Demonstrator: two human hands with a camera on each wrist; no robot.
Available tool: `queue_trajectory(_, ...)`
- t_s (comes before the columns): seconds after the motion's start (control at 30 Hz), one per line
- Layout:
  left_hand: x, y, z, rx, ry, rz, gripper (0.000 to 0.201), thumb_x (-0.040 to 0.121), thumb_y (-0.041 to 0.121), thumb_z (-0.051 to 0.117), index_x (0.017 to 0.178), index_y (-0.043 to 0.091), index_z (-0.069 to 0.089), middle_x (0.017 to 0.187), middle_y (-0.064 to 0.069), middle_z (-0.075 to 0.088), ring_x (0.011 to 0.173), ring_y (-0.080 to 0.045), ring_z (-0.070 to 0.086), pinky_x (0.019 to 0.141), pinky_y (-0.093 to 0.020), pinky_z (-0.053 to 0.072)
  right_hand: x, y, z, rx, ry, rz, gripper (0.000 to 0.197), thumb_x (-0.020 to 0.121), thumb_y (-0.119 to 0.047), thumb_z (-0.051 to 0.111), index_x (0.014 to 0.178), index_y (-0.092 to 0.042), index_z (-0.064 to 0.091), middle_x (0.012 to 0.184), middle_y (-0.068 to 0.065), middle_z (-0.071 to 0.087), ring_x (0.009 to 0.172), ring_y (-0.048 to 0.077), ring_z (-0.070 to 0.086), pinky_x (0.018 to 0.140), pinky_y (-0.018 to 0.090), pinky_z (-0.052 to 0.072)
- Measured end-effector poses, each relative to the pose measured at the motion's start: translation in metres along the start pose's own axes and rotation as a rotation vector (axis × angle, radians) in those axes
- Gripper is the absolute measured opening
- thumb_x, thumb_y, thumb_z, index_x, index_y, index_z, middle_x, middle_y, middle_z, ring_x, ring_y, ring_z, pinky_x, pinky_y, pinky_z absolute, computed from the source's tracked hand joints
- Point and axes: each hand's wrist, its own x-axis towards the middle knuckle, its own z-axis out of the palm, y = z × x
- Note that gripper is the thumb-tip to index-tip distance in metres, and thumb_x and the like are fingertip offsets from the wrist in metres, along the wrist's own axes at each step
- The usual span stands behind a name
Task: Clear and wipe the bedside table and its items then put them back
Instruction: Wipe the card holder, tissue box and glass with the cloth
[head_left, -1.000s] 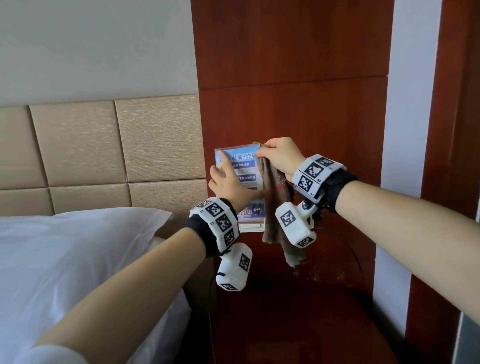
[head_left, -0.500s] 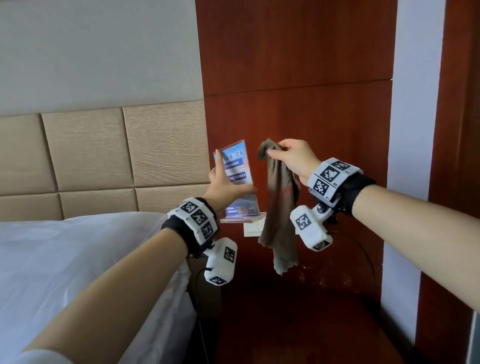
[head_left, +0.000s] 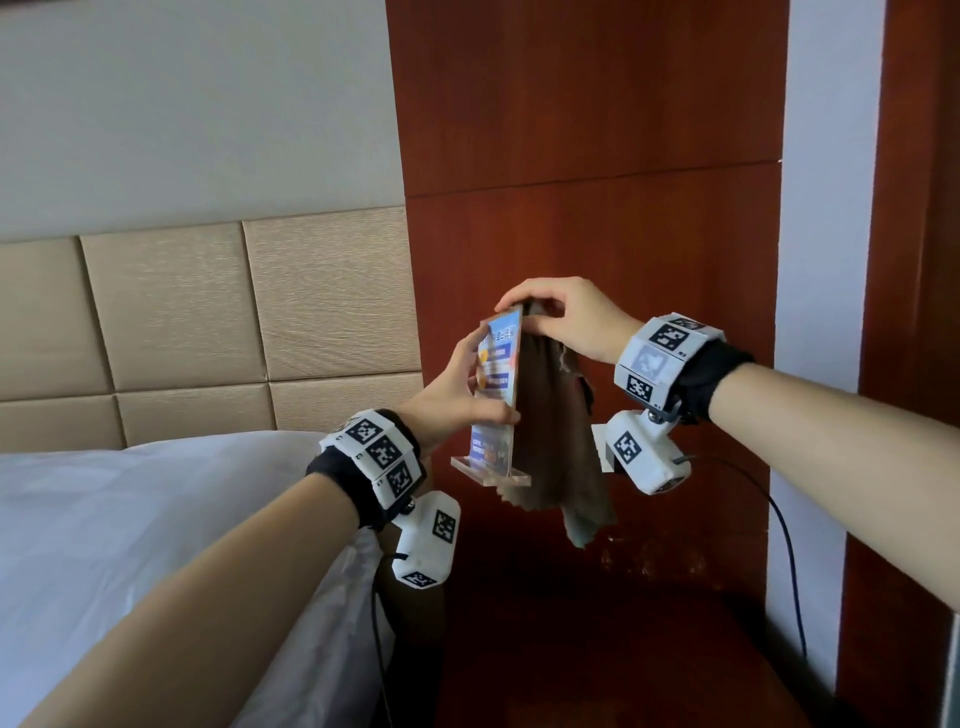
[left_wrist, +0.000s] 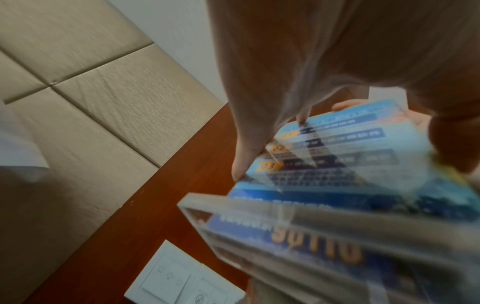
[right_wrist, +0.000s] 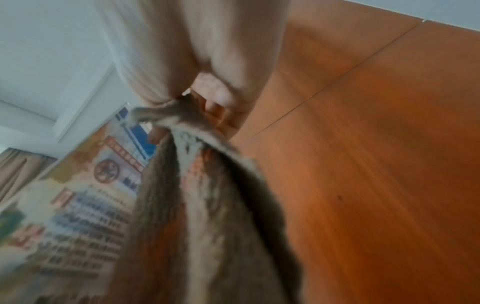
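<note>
My left hand (head_left: 467, 384) grips a clear acrylic sign stand (head_left: 496, 395) with a blue printed card, held upright in the air, edge-on to the head view. Its blue face (left_wrist: 337, 164) fills the left wrist view, with my fingers (left_wrist: 249, 154) along its left edge. My right hand (head_left: 561, 322) pinches a brown-grey cloth (head_left: 556, 441) at the sign's top edge, so the cloth hangs down the sign's right face. In the right wrist view the cloth (right_wrist: 207, 216) drapes beside the printed card (right_wrist: 85, 205). The dark wooden bedside table (head_left: 597, 649) lies below both hands.
A bed with white linen (head_left: 130, 519) and a beige padded headboard (head_left: 208, 322) are on the left. A red-brown wood wall panel (head_left: 587, 156) stands behind the table, with a white switch plate (left_wrist: 182, 279) on it. A black cable (head_left: 784, 545) runs down at the right.
The right hand has brought the cloth left, from hanging apart from the sign to lying against its top and right face. The left hand has turned the sign more edge-on.
</note>
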Motion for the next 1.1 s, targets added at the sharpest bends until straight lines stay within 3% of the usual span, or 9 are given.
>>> queue_trajectory(0.13,-0.001,-0.004,-0.001,0.005,0.0,-0.005,0.123,0.046,0.016,0.078,0.147,0.028,0.009,0.133,-0.005,0.044,0.119,-0.02,0.049,0.091,-0.035,0.051,0.0,-0.001,0.001,-0.056,0.005,-0.077,0.016,0.086,-0.008,0.064,0.099,-0.013,0.07,0.089,-0.016,0.062,0.082,-0.008,0.054,0.079,0.006,0.037)
queue_trajectory(0.33,-0.003,-0.008,-0.001,-0.011,-0.073,-0.006,0.114,0.049,0.021,0.074,0.146,0.028,0.014,0.129,-0.002,0.049,0.115,-0.017,0.052,0.094,-0.036,0.048,0.002,0.001,0.002,-0.117,-0.021,-0.081,0.011,0.085,-0.011,0.065,0.093,-0.017,0.07,0.088,-0.001,0.061,0.076,0.006,0.051,0.073,0.009,0.036)
queue_trajectory(0.4,-0.004,-0.011,-0.003,-0.061,-0.112,-0.022,0.091,0.058,0.014,0.072,0.139,0.021,0.031,0.117,-0.003,0.057,0.107,-0.019,0.058,0.089,-0.036,0.051,0.002,0.002,0.003,-0.147,-0.029,-0.066,0.009,0.085,-0.012,0.066,0.091,-0.016,0.07,0.081,-0.005,0.056,0.073,0.005,0.049,0.071,0.011,0.035)
queue_trajectory(0.5,-0.004,-0.014,-0.003,0.013,-0.065,-0.009,0.037,0.083,-0.006,0.057,0.114,0.013,0.053,0.103,-0.007,0.064,0.095,-0.02,0.063,0.076,-0.025,0.056,0.002,0.005,0.006,-0.229,-0.06,-0.012,0.007,0.084,-0.014,0.066,0.09,-0.012,0.07,0.077,-0.006,0.05,0.073,0.01,0.046,0.071,0.022,0.035)
queue_trajectory(0.57,-0.003,-0.017,0.0,0.098,-0.014,-0.01,0.031,0.089,-0.01,0.049,0.115,0.005,0.054,0.101,-0.006,0.064,0.092,-0.017,0.064,0.075,-0.023,0.057,0.0,0.009,0.009,-0.261,-0.077,0.012,0.007,0.084,-0.014,0.066,0.09,-0.012,0.07,0.075,-0.008,0.048,0.075,0.013,0.046,0.072,0.025,0.034)
queue_trajectory(0.77,0.002,-0.019,0.001,0.263,0.153,0.007,0.018,0.09,0.003,0.056,0.105,0.013,0.058,0.099,-0.003,0.067,0.088,-0.015,0.066,0.075,-0.023,0.055,-0.002,0.012,0.009,-0.298,-0.066,0.063,0.008,0.085,-0.015,0.065,0.091,-0.012,0.069,0.078,-0.004,0.05,0.077,0.016,0.047,0.077,0.035,0.041)
queue_trajectory(0.93,0.009,-0.018,0.003,0.355,0.36,0.017,0.011,0.09,0.007,0.057,0.099,0.006,0.063,0.102,-0.01,0.07,0.091,-0.023,0.068,0.081,-0.038,0.056,-0.005,0.01,0.008,-0.177,0.152,0.161,0.022,0.084,-0.016,0.066,0.106,-0.012,0.064,0.096,0.002,0.063,0.092,0.019,0.057,0.081,0.031,0.045)
queue_trajectory(1.0,0.009,-0.016,0.0,0.264,0.417,-0.014,0.01,0.091,0.006,0.056,0.098,0.006,0.062,0.1,-0.009,0.069,0.086,-0.022,0.068,0.073,-0.033,0.058,-0.006,0.013,0.007,-0.151,0.256,0.236,0.035,0.084,-0.018,0.066,0.118,-0.014,0.056,0.092,0.002,0.055,0.087,0.018,0.053,0.079,0.031,0.043)
queue_trajectory(1.1,0.007,-0.015,-0.007,0.064,0.449,-0.066,0.012,0.092,0.003,0.054,0.103,0.005,0.06,0.094,-0.004,0.067,0.074,-0.012,0.065,0.056,-0.017,0.056,-0.006,0.018,0.006,-0.145,0.376,0.289,0.035,0.083,-0.02,0.068,0.113,-0.011,0.054,0.088,0.008,0.058,0.08,0.019,0.054,0.077,0.036,0.047)
